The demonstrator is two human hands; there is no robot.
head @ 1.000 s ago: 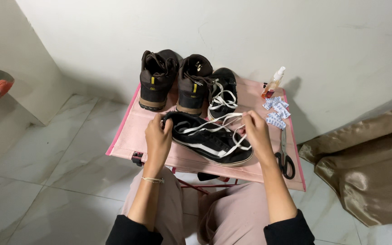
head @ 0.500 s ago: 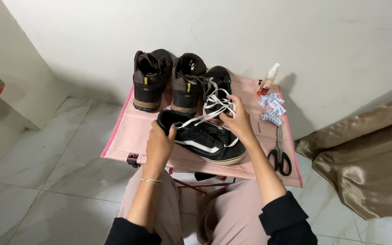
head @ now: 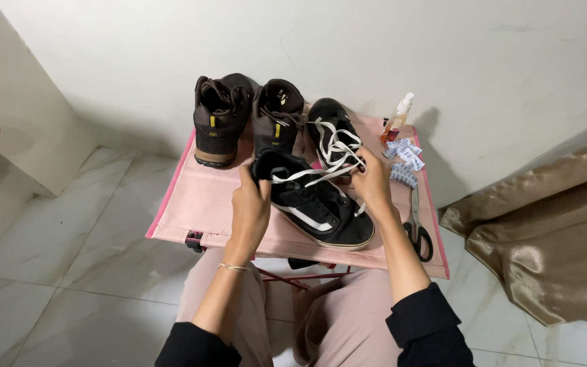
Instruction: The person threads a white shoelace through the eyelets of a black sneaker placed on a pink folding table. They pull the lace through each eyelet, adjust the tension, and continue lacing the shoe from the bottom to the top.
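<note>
Black sneaker (head: 320,211) lies on the pink worktop (head: 198,204) before the brown boots (head: 249,115) — left hand (head: 249,207) grips its heel collar, right hand (head: 371,183) pinches the white lace (head: 307,175) — likely light, soft-sided, stiff-soled; best held at heel.

Pink folding table (head: 201,204), shoes (head: 220,119), scissors (head: 417,228)

Low black canvas sneaker (head: 320,207): white side stripe, white laces (head: 310,175), off-white sole. Second black sneaker (head: 334,132) at the pink folding table's (head: 198,204) far edge, white laces too. Two dark brown leather boots (head: 220,119), yellow tabs. Black-handled scissors (head: 418,231) at right edge. Blue-and-white patterned packets (head: 403,160); amber spray bottle (head: 396,121), white cap.
</note>
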